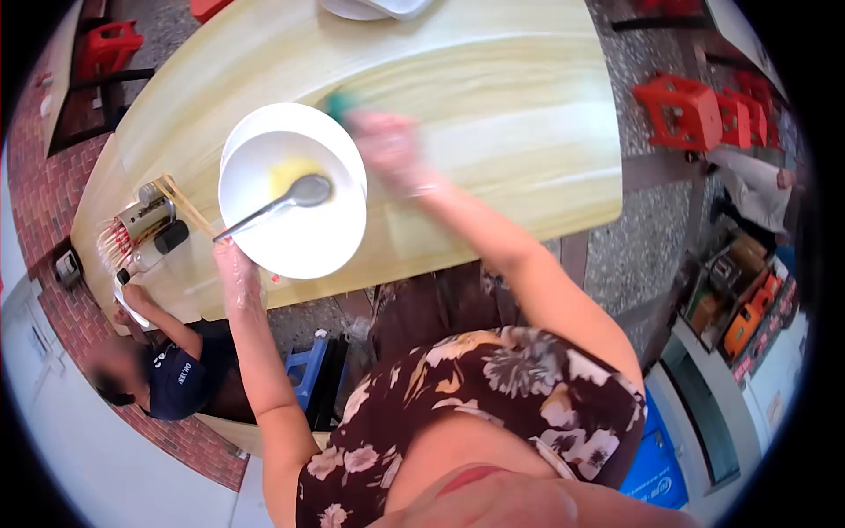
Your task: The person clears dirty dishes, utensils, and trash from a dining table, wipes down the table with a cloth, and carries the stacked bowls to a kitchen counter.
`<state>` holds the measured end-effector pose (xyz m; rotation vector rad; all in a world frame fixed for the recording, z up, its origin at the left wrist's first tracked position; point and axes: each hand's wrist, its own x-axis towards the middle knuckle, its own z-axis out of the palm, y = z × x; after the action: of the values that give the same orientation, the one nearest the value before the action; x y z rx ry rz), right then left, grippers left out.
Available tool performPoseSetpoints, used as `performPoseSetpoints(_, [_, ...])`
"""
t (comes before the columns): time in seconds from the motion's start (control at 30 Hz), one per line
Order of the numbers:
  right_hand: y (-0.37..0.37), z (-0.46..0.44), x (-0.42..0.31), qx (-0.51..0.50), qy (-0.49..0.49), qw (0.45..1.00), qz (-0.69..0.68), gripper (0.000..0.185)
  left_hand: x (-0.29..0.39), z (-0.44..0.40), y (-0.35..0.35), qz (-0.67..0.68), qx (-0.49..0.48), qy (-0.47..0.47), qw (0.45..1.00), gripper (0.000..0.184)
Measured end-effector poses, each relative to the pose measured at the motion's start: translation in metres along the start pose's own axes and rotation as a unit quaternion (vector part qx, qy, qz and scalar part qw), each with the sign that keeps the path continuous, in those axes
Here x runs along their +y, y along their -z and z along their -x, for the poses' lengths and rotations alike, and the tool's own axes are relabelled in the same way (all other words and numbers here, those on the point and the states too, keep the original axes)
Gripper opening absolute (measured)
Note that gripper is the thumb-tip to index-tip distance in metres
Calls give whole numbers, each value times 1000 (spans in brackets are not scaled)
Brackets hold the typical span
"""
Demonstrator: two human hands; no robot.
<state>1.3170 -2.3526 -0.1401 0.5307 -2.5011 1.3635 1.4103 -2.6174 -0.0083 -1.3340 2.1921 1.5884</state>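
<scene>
Stacked white bowls [273,251] are held at their lower left rim by my left hand [238,273], which wears a clear plastic glove. In the top bowl lie a metal spoon [309,190] and some yellow liquid [289,172]. A pair of wooden chopsticks [187,207] sticks out from the bowls' left side beside that hand. My right hand [387,145], gloved too and blurred by motion, is right of the bowls over the wooden table [519,114]. Its fingers are round a green cloth or sponge [338,106], also blurred.
White dishes [374,7] sit at the table's far edge. A chopstick holder [145,216] and a dark-capped bottle [158,246] stand at the left. Another person [185,378] sits at lower left, arm on the table. Red stools [682,110] are at right.
</scene>
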Motion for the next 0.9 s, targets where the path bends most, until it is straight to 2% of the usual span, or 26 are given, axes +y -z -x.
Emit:
performPoseSetpoints(0.03, [-30,-22,-35,-144,-235,887,-370,29,-4,-5,3,-20,24,7,999,27])
performPoseSetpoints(0.07, [-48,-39,-39,-149,-226,887,-373,29,-2,0,-1,-15,32,3,999,27])
performPoseSetpoints(0.1, [-63,-57,-38,-184,-176,938,-234,24,5,10,-9,42,30,-1,999,25])
performPoseSetpoints(0.13, [-77,-74,-34,-209,-127,965,-91,20,10,14,-12,92,24,-4,995,24])
performPoseSetpoints(0.17, [-88,-86,-29,-230,-81,968,55,16,2,10,-9,70,26,5,997,23])
performPoseSetpoints(0.2, [-71,-82,4,-164,-55,976,130,15,-7,7,-10,67,28,8,997,23])
performPoseSetpoints(0.27, [-35,-76,69,-21,-32,959,280,16,-22,1,-15,67,-23,-14,997,24])
performPoseSetpoints(0.3, [29,-69,122,89,-17,958,273,15,-28,-2,-22,38,-42,-32,998,24])
performPoseSetpoints(0.33, [99,-48,162,139,-53,937,316,17,-22,-1,-35,42,-44,-34,998,24])
performPoseSetpoints(0.37, [182,-30,175,137,-182,913,337,18,-17,3,-54,20,-66,-30,997,25])
performPoseSetpoints(0.4, [253,-1,217,168,-313,828,434,27,-14,8,-71,-3,-88,-21,996,27])
performPoseSetpoints(0.43, [319,14,191,213,-463,769,385,27,-19,8,-85,-3,-95,-1,995,27])
performPoseSetpoints(0.47, [381,67,249,182,-523,736,390,27,-26,4,-103,-2,-104,17,994,27])
performPoseSetpoints(0.5, [415,82,237,174,-529,683,472,29,-34,0,-122,-12,-103,16,994,27])
performPoseSetpoints(0.53, [440,120,259,218,-377,742,509,30,-41,-7,-142,-22,-99,14,995,27])
performPoseSetpoints(0.57, [439,116,229,174,-346,768,510,34,-48,-17,-161,-40,-97,13,994,27])
performPoseSetpoints(0.63, [392,89,153,162,-242,878,378,38,-59,-24,-188,-61,-92,28,994,27])
performPoseSetpoints(0.67, [374,91,149,114,-194,923,312,43,-55,-27,-203,-56,-93,31,994,28])
performPoseSetpoints(0.7, [352,83,136,37,-216,930,295,46,-43,-27,-216,-84,-91,52,991,27])
performPoseSetpoints(0.73, [326,80,133,48,-131,945,296,45,-31,-25,-226,-110,-90,73,987,27])
performPoseSetpoints(0.8, [286,67,137,29,-121,952,281,45,-15,-19,-245,-63,-91,62,992,27])
performPoseSetpoints(0.87, [268,52,135,41,-94,951,293,45,5,-14,-254,-107,-87,35,990,28])
performPoseSetpoints(0.9, [264,43,130,21,-121,934,334,45,-2,-26,-259,-146,-94,-49,983,30])
